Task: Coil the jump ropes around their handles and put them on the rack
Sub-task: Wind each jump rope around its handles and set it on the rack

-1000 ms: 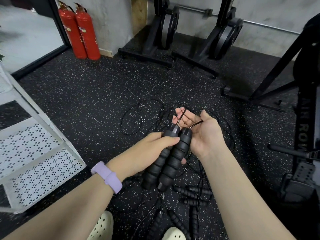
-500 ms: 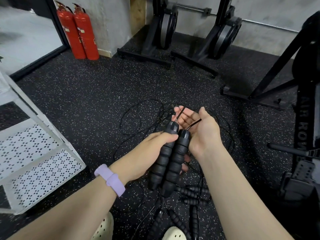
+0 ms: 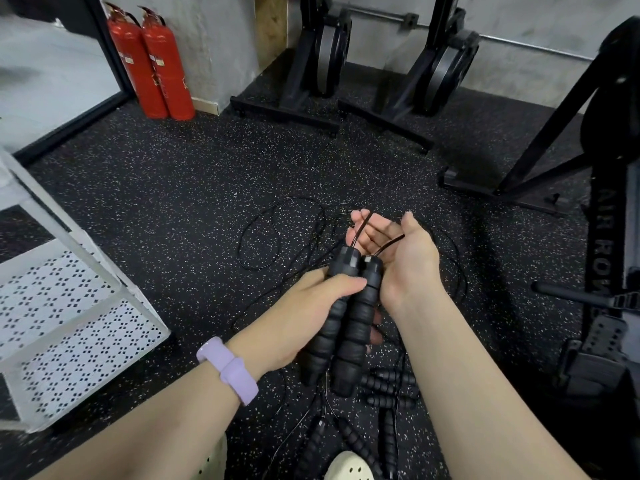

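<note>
L hand (image 3: 311, 306): curled round two black handles (image 3: 343, 320), held side by side, tilted.
R hand (image 3: 401, 258): fingers spread, palm up, touching handle tops; cords (image 3: 362, 226) cross its palm.
Loose cord (image 3: 277, 233): on floor beyond hands.
More handles (image 3: 388, 386): floor, below hands.
Rack (image 3: 69, 323): white, well left of L hand.

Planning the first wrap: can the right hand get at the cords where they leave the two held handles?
Probably yes. The right hand lies open right beside the handles gripped by the left hand, and both cords already run across its fingers, nothing between.
</note>
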`<state>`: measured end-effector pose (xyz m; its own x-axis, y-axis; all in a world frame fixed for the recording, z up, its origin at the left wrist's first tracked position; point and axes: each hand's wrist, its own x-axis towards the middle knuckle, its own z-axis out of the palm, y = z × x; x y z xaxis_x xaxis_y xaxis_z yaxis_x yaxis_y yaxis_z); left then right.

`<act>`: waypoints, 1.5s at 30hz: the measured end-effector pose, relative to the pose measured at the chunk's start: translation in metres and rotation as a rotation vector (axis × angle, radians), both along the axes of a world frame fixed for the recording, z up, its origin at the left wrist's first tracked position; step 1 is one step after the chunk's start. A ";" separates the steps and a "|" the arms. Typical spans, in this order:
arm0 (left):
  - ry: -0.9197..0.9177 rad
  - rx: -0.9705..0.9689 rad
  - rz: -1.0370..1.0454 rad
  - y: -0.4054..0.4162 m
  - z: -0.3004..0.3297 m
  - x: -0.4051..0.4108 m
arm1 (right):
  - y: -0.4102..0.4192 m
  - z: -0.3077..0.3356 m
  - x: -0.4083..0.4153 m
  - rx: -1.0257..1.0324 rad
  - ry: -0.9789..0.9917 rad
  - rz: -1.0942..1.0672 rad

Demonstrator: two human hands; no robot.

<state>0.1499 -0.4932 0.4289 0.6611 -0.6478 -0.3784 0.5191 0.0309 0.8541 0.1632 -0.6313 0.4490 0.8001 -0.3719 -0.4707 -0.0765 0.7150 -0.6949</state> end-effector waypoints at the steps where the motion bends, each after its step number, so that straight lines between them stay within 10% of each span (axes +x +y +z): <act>1: -0.025 0.023 -0.009 -0.002 -0.001 -0.001 | 0.000 -0.001 0.000 -0.020 0.002 0.006; 10: -0.071 0.085 -0.074 0.001 0.002 0.002 | -0.004 -0.001 0.002 -0.202 0.100 0.245; 24: -0.003 -0.047 0.419 0.026 0.018 0.039 | 0.020 -0.006 -0.021 -0.350 0.033 1.037; 45: 0.056 -0.030 0.342 0.025 0.017 0.033 | 0.024 -0.009 -0.025 -0.478 -0.061 1.002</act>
